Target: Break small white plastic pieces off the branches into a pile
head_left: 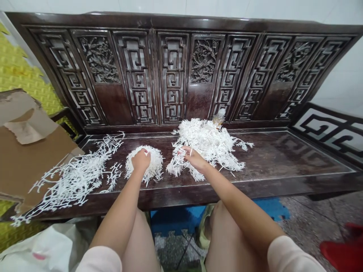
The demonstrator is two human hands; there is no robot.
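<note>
My left hand [141, 160] is closed with its fingers curled down into a small round heap of short white branched pieces [155, 166]. A bit of white shows by the thumb, but what the fingers hold is hidden. At the left edge of a larger white heap [205, 138], my right hand [193, 158] pinches a white branched piece [184, 152] that looks like plastic. Further left, a long tangle of bare white branching stems [76, 177] lies across the bench and over its front edge.
The dark carved wooden bench [269, 158] has a tall lattice back [198, 94]. A small clear bottle [219, 116] stands behind the large heap. Cardboard [34, 158] lies at left, above a white bag [36, 245]. A red object [343, 245] is at lower right.
</note>
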